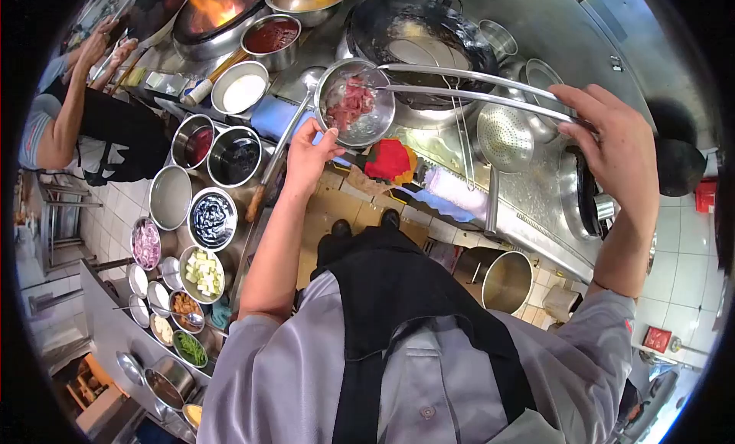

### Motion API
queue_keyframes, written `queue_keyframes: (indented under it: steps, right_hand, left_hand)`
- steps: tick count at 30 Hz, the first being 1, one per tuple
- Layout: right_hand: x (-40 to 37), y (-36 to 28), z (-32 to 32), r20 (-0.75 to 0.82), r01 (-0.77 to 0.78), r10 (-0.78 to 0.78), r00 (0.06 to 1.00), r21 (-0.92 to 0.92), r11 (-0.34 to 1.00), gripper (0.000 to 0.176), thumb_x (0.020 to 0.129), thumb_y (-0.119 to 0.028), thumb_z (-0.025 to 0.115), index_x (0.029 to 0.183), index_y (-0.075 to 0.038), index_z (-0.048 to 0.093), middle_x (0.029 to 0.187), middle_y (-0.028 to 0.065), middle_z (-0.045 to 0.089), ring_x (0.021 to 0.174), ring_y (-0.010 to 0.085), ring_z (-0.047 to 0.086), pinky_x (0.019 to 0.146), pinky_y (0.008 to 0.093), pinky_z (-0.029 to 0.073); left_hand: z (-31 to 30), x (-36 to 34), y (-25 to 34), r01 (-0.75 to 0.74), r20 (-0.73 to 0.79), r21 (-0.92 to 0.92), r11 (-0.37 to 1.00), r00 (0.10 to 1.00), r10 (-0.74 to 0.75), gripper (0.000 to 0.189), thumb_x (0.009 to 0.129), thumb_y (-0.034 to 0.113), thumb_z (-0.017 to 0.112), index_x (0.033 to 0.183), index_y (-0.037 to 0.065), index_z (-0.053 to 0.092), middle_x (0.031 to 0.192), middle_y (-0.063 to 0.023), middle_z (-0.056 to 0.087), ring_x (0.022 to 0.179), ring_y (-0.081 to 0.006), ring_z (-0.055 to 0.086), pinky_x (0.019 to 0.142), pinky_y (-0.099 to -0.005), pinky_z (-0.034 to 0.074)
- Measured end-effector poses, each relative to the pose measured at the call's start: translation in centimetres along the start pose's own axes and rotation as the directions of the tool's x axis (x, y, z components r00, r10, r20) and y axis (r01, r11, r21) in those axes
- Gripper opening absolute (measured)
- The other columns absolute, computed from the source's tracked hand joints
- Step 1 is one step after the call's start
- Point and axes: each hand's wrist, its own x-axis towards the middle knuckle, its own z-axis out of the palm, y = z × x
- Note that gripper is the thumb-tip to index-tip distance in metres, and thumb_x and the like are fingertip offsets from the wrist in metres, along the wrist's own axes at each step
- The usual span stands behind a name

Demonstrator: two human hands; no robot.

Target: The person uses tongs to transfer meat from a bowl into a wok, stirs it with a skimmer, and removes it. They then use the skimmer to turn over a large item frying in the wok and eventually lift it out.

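At the far left, a co-worker (61, 130) in a black apron stands on pale tiles, near a wok (230, 42) with flame in it. Next comes a steel bench (239, 253) crowded with metal bowls: sliced red onion (146, 243), pale green chunks (203, 272), chopped green herbs (190, 348) and glossy dark sauce (213, 219). Further along, a bowl of white contents (240, 88) sits beside a pot of red sauce (272, 36).

The left hand (312, 157) has its fingers closed on the rim of a steel bowl (375, 126), raised in front of a large black wok (375, 31); raw sliced meat (350, 103) lies inside it. Long tongs (467, 96) reach over that bowl's rim; whether they touch the meat cannot be told. A perforated skimmer (505, 138) rests on the steel cooktop (536, 195), and a deep pot (507, 283) stands below on the floor. The right hand (616, 142) has its fingers wrapped around the tongs. White floor tiles (681, 237) fill the right side of the room.
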Motion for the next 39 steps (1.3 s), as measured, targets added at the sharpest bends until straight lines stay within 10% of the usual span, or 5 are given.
queue_keyframes:
  steps: [15, 31, 39]
  right_hand:
    - [1.1, 8.8, 0.8, -0.142, -0.123, 0.145, 0.979, 0.156, 0.98, 0.029, 0.073, -0.012, 0.058, 0.102, -0.008, 0.055, 0.085, 0.0138, 0.059, 0.078, 0.0285, 0.057, 0.067, 0.0332, 0.043]
    - [13.0, 15.7, 16.5, 0.191, -0.559, 0.573, 0.797, -0.126, 0.819, 0.037, 0.074, -0.03, 0.06, 0.108, -0.016, 0.056, 0.105, 0.0078, 0.058, 0.099, 0.0251, 0.054, 0.083, 0.036, 0.044]
    - [9.6, 11.3, 7.7, -0.046, -0.363, 0.361, 0.931, -0.042, 0.931, 0.033, 0.077, -0.027, 0.057, 0.109, -0.018, 0.054, 0.102, 0.0069, 0.059, 0.095, 0.0265, 0.055, 0.079, 0.0373, 0.044]
  left_hand:
    - [1.3, 3.1, -2.3, 0.1, -0.127, -0.274, 0.957, 0.982, -0.139, 0.011, 0.082, 0.012, 0.054, 0.079, 0.008, 0.044, 0.08, -0.0064, 0.055, 0.066, -0.0207, 0.059, 0.059, -0.0286, 0.051]
    - [-2.5, -0.4, -0.9, 0.059, -0.249, -0.292, 0.955, 0.959, -0.135, 0.014, 0.081, 0.012, 0.056, 0.077, 0.012, 0.042, 0.076, -0.0044, 0.054, 0.062, -0.0183, 0.058, 0.055, -0.0266, 0.048]
    - [-3.4, -0.9, -0.5, 0.039, -0.249, -0.29, 0.956, 0.962, -0.115, 0.016, 0.083, 0.015, 0.054, 0.076, 0.011, 0.041, 0.081, -0.0032, 0.052, 0.066, -0.0178, 0.056, 0.061, -0.0286, 0.049]
